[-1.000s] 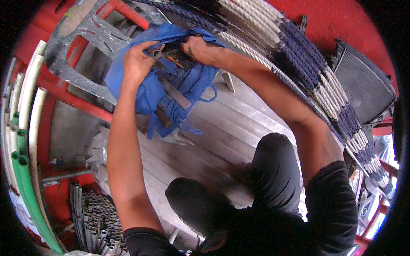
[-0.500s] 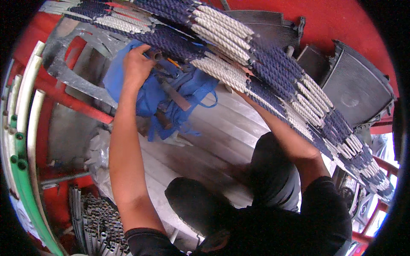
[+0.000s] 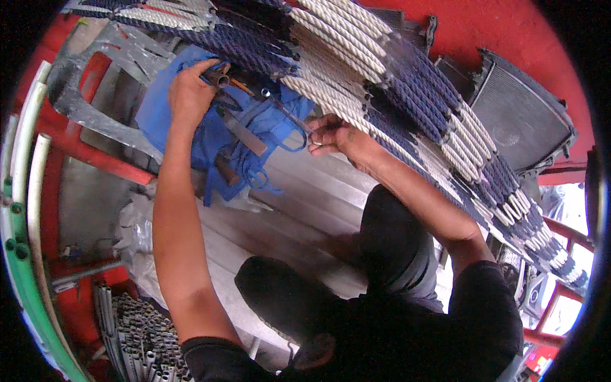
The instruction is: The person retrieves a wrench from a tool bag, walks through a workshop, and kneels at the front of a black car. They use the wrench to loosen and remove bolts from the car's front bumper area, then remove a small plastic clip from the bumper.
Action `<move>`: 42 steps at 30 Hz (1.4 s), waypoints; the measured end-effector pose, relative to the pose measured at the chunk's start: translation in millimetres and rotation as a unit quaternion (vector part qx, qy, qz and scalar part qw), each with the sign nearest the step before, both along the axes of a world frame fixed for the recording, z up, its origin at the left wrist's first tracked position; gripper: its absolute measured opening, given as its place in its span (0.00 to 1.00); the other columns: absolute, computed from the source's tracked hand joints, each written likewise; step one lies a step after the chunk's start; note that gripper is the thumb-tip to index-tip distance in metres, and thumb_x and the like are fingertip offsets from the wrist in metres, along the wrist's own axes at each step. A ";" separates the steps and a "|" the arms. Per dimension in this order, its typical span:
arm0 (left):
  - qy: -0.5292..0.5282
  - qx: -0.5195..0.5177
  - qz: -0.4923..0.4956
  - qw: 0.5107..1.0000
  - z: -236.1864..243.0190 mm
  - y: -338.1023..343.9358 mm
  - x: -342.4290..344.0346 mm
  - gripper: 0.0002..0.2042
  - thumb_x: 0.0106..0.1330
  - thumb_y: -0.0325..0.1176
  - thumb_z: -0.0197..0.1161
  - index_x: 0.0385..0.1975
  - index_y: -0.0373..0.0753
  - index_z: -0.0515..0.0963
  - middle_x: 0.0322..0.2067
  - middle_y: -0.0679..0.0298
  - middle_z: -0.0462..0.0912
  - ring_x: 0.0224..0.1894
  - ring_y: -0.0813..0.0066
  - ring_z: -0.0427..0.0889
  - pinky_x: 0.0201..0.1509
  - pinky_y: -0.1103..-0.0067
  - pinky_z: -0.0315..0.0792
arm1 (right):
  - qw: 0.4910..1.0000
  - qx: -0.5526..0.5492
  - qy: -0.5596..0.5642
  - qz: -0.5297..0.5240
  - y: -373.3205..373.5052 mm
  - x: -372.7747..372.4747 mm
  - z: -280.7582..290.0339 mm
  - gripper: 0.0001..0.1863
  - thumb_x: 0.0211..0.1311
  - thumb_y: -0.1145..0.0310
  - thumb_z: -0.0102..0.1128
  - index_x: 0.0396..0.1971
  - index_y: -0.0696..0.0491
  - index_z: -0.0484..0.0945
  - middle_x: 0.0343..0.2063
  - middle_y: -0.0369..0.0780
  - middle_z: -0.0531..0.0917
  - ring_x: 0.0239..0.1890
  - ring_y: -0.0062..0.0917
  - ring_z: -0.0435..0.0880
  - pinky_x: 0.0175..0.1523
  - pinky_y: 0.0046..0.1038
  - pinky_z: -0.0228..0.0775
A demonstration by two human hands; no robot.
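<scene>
My left hand (image 3: 191,92) is closed on the rim of an open blue bag (image 3: 159,114) lying on a grey, paint-spattered plastic chair (image 3: 67,89). Beside its fingers are a short metal tube (image 3: 221,79) and a yellow-orange item (image 3: 239,84). A flat grey bar (image 3: 248,134) hangs over the bag's front among loose straps. My right hand (image 3: 331,137) grips the near end of a long slim metal tool (image 3: 286,111) with a shiny round head, at the bag's right side.
A navy and white rope hammock (image 3: 414,89) crosses the top right, close to my right arm. Radiators (image 3: 522,118) lean on the red wall behind it. White and green pipes (image 3: 25,254) stand at left, bundled tubes (image 3: 137,331) at lower left. Pale ridged sheeting (image 3: 305,191) lies below.
My right hand was inside the bag, then behind the hammock; it is now out to the lower right, holding the slim metal tool. My left hand still grips the bag, shifted slightly leftward in view.
</scene>
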State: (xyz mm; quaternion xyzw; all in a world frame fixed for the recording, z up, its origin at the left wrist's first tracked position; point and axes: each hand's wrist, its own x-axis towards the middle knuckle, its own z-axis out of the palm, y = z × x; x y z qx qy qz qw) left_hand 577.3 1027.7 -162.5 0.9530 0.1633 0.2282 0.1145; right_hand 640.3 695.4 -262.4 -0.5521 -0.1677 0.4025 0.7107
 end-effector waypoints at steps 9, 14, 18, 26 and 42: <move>-0.033 0.004 -0.038 0.999 -13.2 -8.2 -5.2 0.25 0.53 0.25 0.68 0.54 0.52 0.87 0.35 0.51 0.87 0.41 0.49 0.86 0.49 0.60 0.78 | 0.999 -0.017 -0.025 -0.024 -41.8 -57.7 48.6 0.18 0.58 0.89 0.55 0.50 0.73 0.78 0.39 0.51 0.85 0.41 0.34 0.90 0.51 0.31 0.88; -0.034 0.102 -0.034 0.994 -19.3 -9.4 -7.7 0.27 0.52 0.24 0.69 0.56 0.53 0.85 0.35 0.52 0.87 0.42 0.49 0.86 0.51 0.59 0.78 | 0.998 -0.025 -0.040 -0.031 -42.7 -72.2 56.5 0.21 0.58 0.89 0.55 0.53 0.73 0.77 0.40 0.51 0.85 0.41 0.34 0.91 0.51 0.31 0.88; -0.048 0.124 -0.042 0.990 -22.7 -7.3 -7.0 0.28 0.51 0.24 0.69 0.56 0.54 0.85 0.36 0.53 0.85 0.42 0.48 0.85 0.49 0.58 0.78 | 0.999 -0.030 -0.035 -0.029 -40.4 -75.4 55.9 0.22 0.58 0.89 0.53 0.55 0.72 0.76 0.39 0.50 0.85 0.45 0.34 0.90 0.51 0.31 0.87; -0.025 0.091 -0.035 0.995 -22.8 -6.1 -5.9 0.29 0.50 0.22 0.69 0.56 0.53 0.85 0.33 0.51 0.84 0.42 0.47 0.85 0.49 0.58 0.78 | 0.997 0.029 -0.061 -0.026 -29.3 -64.0 39.7 0.20 0.59 0.85 0.49 0.53 0.63 0.74 0.37 0.42 0.81 0.36 0.26 0.84 0.44 0.29 0.81; 0.119 0.051 0.008 0.991 4.5 -13.5 -72.1 0.09 0.60 0.30 0.64 0.33 0.31 0.85 0.33 0.44 0.86 0.38 0.41 0.84 0.49 0.55 0.75 | 0.990 -0.059 0.093 0.090 -36.4 -104.1 10.4 0.20 0.75 0.60 0.58 0.61 0.52 0.76 0.40 0.35 0.84 0.41 0.19 0.84 0.46 0.27 0.78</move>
